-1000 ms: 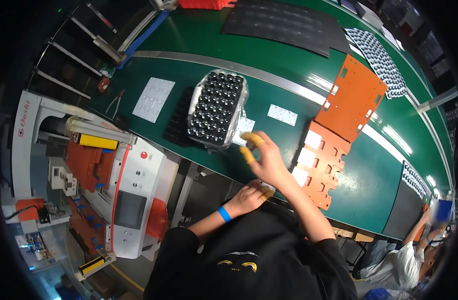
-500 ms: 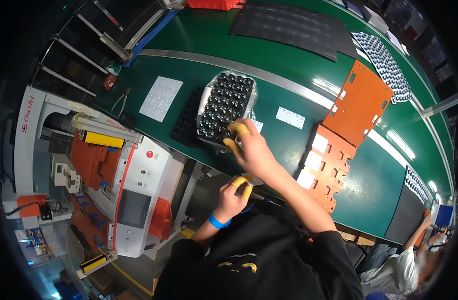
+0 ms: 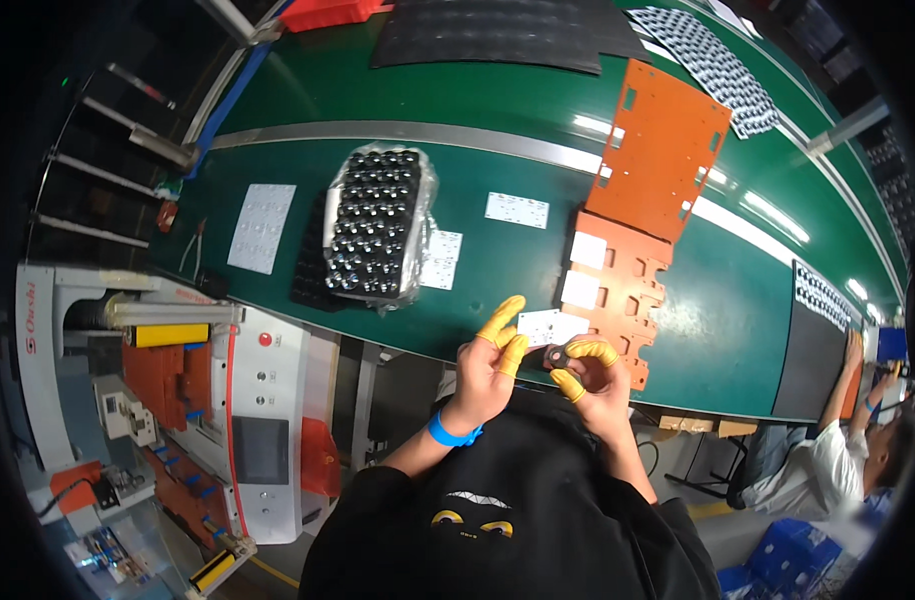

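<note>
My right hand [image 3: 598, 388], in yellow finger cots, pinches a small black round lens part [image 3: 556, 357] between thumb and finger. To its left, my left hand [image 3: 490, 368], also in yellow finger cots, has thumb and forefinger apart with nothing visible gripped. A small white circuit board [image 3: 552, 327] is just beyond both hands, its left end close to the left fingertips; whether it touches them I cannot tell. Further left, a tray of shiny black lenses [image 3: 376, 225] sits in clear plastic film on the green table [image 3: 378, 330].
Small white boards [image 3: 518, 210] and a larger white board sheet [image 3: 263, 228] lie on the table. To the right are orange fixture plates [image 3: 658, 150] with white pads. Pliers [image 3: 196, 248] lie at left, above a press machine [image 3: 263, 400]. A co-worker [image 3: 828, 460] sits at far right.
My right hand has left the lens tray and come back beside the left hand with a black lens part. The left thumb and forefinger have spread. The view has shifted right.
</note>
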Demonstrator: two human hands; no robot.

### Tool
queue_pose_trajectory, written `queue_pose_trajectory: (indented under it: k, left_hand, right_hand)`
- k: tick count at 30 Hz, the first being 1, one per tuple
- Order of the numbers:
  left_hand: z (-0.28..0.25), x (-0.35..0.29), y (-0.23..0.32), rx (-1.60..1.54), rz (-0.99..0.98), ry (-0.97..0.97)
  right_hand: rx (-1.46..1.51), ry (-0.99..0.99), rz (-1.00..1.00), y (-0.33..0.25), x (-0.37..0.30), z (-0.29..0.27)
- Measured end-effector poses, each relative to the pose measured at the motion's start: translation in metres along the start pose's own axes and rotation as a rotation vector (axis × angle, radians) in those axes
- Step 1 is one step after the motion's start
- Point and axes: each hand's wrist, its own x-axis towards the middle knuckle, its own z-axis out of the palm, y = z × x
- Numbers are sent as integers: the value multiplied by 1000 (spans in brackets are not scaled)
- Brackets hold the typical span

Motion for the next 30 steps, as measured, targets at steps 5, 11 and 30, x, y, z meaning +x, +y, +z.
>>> queue_pose_trajectory:
  k: [5,11,30]
  left_hand:
    - [14,5,10,16,-47,-203]
    - [23,5,15,37,-1,-281]
    - [37,6,13,171,157,-313]
  right_hand:
    - [-233,66,-133,-10,-3,-3]
    - [-334,156,-286,-10,-6,-4]
    - [-847,242,-611,-23,1,-10]
